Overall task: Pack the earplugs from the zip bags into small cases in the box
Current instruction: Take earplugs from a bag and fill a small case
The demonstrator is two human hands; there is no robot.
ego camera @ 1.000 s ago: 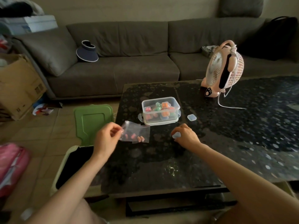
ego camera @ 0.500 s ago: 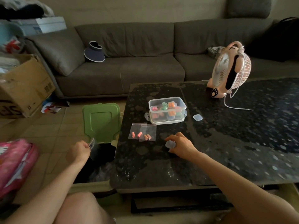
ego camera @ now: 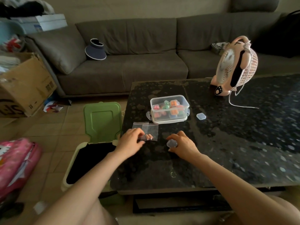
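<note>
Left hand (ego camera: 131, 140) returned to two zip bags (ego camera: 150, 129); right hand (ego camera: 183, 144) grips case (ego camera: 172, 143).

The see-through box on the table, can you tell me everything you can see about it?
The box is clear plastic, rectangular with rounded corners and a small tab at its side. It sits flat on the dark table, filled with small cases in pink, green and orange. Zip bags lie just in front of it.

Left hand (ego camera: 130, 142) touches zip bags (ego camera: 150, 129); right hand (ego camera: 183, 144) holds small case (ego camera: 172, 143).
</note>
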